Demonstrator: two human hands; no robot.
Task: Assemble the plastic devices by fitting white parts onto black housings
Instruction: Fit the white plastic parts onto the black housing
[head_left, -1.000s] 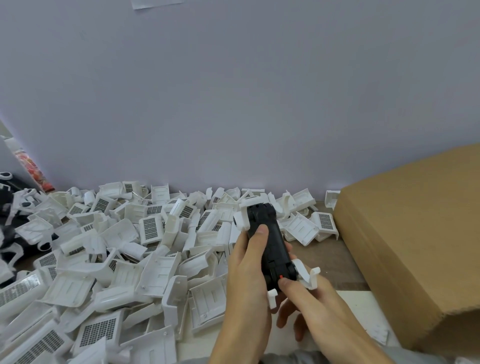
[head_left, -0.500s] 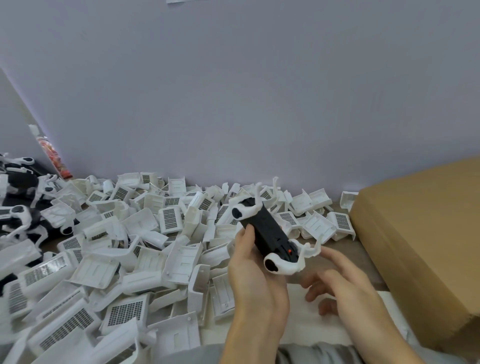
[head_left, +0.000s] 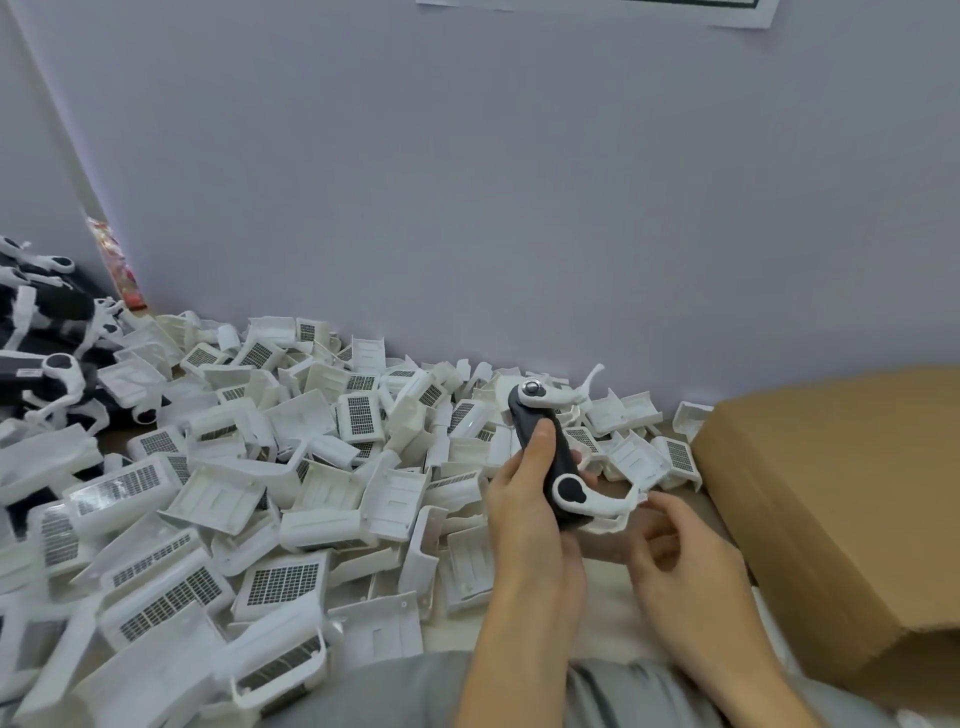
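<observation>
1. The left hand (head_left: 524, 499) grips a black housing (head_left: 540, 447) around its middle, thumb laid along the front face and fingers wrapped behind it.
2. The housing is held upright above the table (head_left: 613, 551), tilted slightly so that its top leans left.
3. A white arm (head_left: 550, 397) is fitted at the housing's top end, with a shiny round cap at its pivot; its thin tip points up and to the right.
4. A second white arm (head_left: 592, 501) is fitted at the lower end, curving out to the right.
5. The right hand (head_left: 680, 561) is just right of the lower arm, fingers loosely curled and holding nothing; its fingertips lie close to the arm's tip, and actual contact cannot be made out.
6. A heap of white parts (head_left: 260, 493) covers the table to the left and behind the hands, reaching the wall (head_left: 467, 208).
7. Finished black-and-white devices (head_left: 47, 353) are piled at the far left.
8. A cardboard box (head_left: 841, 509) stands on the right.
9. The person's grey clothing (head_left: 415, 696) shows at the bottom edge.
</observation>
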